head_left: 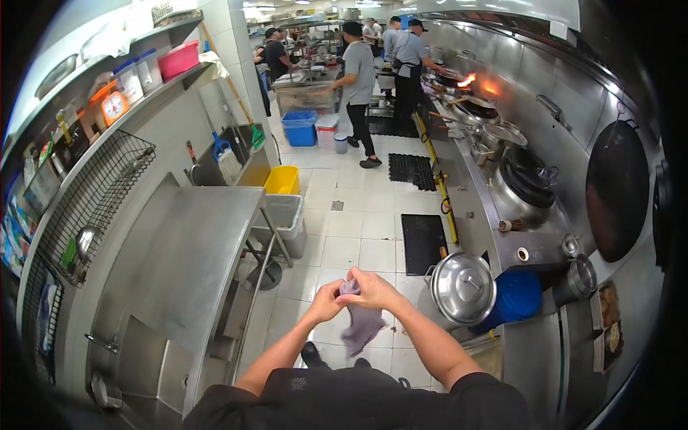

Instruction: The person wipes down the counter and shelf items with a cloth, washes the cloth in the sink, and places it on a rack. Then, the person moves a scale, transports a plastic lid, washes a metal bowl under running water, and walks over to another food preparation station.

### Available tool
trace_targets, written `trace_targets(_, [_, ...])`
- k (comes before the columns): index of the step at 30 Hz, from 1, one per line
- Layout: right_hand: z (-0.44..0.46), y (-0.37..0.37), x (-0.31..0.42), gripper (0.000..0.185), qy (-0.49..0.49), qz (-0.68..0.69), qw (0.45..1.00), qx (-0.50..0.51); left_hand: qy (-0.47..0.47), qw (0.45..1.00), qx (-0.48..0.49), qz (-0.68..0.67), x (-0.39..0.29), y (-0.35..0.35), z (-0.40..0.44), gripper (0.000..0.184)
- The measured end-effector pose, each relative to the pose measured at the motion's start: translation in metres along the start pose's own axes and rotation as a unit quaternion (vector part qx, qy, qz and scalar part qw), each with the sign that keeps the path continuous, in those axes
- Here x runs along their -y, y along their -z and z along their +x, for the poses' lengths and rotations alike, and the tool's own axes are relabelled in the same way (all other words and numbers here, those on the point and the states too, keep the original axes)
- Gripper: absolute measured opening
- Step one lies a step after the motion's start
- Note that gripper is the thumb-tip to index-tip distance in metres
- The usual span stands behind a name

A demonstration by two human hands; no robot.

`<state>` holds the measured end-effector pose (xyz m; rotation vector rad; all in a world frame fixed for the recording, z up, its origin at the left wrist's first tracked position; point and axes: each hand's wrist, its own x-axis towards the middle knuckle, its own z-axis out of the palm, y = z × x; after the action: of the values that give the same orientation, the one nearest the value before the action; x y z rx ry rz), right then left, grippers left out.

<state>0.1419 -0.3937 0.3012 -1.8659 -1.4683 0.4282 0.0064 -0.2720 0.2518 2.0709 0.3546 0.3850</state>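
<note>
A greyish-purple cloth (364, 326) hangs down from between my two hands, in front of my body and above the tiled floor. My left hand (326, 301) is closed on its upper left side. On the other side my right hand (373, 290) grips the bunched top of the same cloth, with the fingers curled over it. The two hands touch or nearly touch each other at the bunched part.
A steel table (179, 222) with a sink (161, 358) runs along the left. On the right are a lidded steel pot (464, 287), a blue bin (517, 294) and a stove line with flames. Ahead, a person (358, 79) in grey walks near a blue bin (299, 129); others stand farther back.
</note>
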Motion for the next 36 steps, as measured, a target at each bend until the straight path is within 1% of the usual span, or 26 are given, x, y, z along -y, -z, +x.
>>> trace_targets(2, [-0.008,0.019,-0.01,0.062,0.03,-0.002,0.998,0.054,0.04,0.965,0.035,-0.257,-0.007,-0.006,0.009,0.015])
trace_targets(4, [-0.011,0.037,-0.009,0.059,-0.002,-0.02,0.997,0.074,0.044,0.97,0.044,-0.237,-0.004,-0.009,0.015,0.013])
trace_targets(6, [-0.009,0.044,-0.016,0.049,0.032,-0.001,0.998,0.046,-0.066,0.984,-0.036,-0.16,-0.014,-0.007,0.018,0.015])
trace_targets(7, [-0.006,0.049,-0.018,0.049,0.03,0.0,0.999,0.045,-0.029,0.969,-0.044,-0.241,-0.018,-0.005,0.019,0.014])
trace_targets(8, [-0.004,0.056,-0.012,0.042,-0.027,0.072,0.994,0.072,-0.027,0.969,-0.04,-0.241,-0.018,-0.003,0.02,0.014])
trace_targets(9, [-0.003,0.058,-0.008,0.035,-0.084,0.144,0.981,0.098,-0.032,0.967,-0.093,-0.236,-0.018,-0.001,0.021,0.014])
trace_targets(10, [-0.002,0.055,-0.008,0.035,-0.087,0.145,0.981,0.096,-0.038,0.961,-0.146,-0.231,-0.017,0.002,0.023,0.014])
trace_targets(12, [0.004,0.043,-0.006,0.033,-0.063,0.275,0.959,0.023,-0.056,0.967,-0.17,-0.182,-0.016,0.016,0.026,0.01])
trace_targets(13, [0.004,0.037,-0.004,0.032,-0.052,0.337,0.94,-0.018,-0.04,0.957,-0.168,-0.233,-0.018,0.022,0.025,0.011])
trace_targets(14, [0.005,0.035,-0.001,0.032,-0.062,0.339,0.938,-0.031,-0.023,0.945,-0.16,-0.285,-0.026,0.027,0.025,0.011])
trace_targets(16, [0.009,0.043,0.0,0.032,-0.025,0.351,0.935,-0.045,-0.029,0.948,-0.149,-0.281,-0.02,0.041,0.029,0.013])
trace_targets(18, [0.008,0.062,0.003,0.031,-0.018,0.355,0.934,-0.034,-0.033,0.905,-0.15,-0.398,-0.015,0.049,0.034,0.015])
trace_targets(20, [0.015,0.075,0.003,0.031,-0.003,0.36,0.933,-0.017,0.007,0.867,-0.123,-0.483,-0.027,0.057,0.037,0.014])
trace_targets(21, [0.017,0.078,0.002,0.033,0.01,0.313,0.95,0.0,0.009,0.868,-0.12,-0.482,-0.027,0.053,0.039,0.014])
trace_targets(23, [0.02,0.077,-0.002,0.035,0.019,0.243,0.97,0.007,0.072,0.779,-0.073,-0.619,-0.03,0.034,0.047,0.012])
trace_targets(24, [0.019,0.078,-0.004,0.035,0.018,0.242,0.97,0.005,0.073,0.779,-0.07,-0.619,-0.033,0.028,0.048,0.012])
trace_targets(26, [0.019,0.081,-0.004,0.037,-0.052,0.375,0.925,0.021,0.043,0.903,-0.046,-0.424,-0.042,0.023,0.046,0.028])
trace_targets(27, [0.019,0.083,-0.005,0.037,-0.051,0.373,0.926,0.022,0.031,0.975,-0.052,-0.216,-0.052,0.031,0.044,0.035])
trace_targets(28, [0.018,0.085,-0.007,0.039,-0.069,0.378,0.923,0.015,0.03,0.974,-0.056,-0.217,-0.054,0.035,0.044,0.035])
trace_targets(30, [0.015,0.09,-0.01,0.04,-0.082,0.38,0.921,0.015,0.033,0.997,-0.02,-0.067,-0.056,0.044,0.045,0.038])
trace_targets(31, [0.011,0.094,-0.008,0.041,-0.063,0.311,0.948,0.025,-0.001,0.999,-0.027,-0.046,-0.055,0.048,0.043,0.025])
trace_targets(32, [0.008,0.1,-0.007,0.043,-0.044,0.241,0.969,0.033,-0.002,0.998,-0.034,-0.047,-0.055,0.054,0.042,0.025])
trace_targets(33, [0.005,0.108,-0.001,0.046,-0.055,0.114,0.991,0.039,-0.004,0.999,-0.029,-0.014,-0.054,0.06,0.039,0.02])
trace_targets(34, [0.001,0.112,0.002,0.046,-0.054,0.114,0.991,0.044,-0.003,1.0,-0.023,0.018,-0.052,0.065,0.035,0.018])
trace_targets(35, [-0.002,0.115,0.005,0.046,-0.045,0.042,0.998,0.025,-0.003,0.999,-0.02,0.036,-0.044,0.071,0.032,0.023])
trace_targets(36, [-0.006,0.118,0.01,0.046,-0.035,-0.028,0.999,0.007,-0.053,0.995,-0.03,0.079,-0.035,0.079,0.03,0.022])
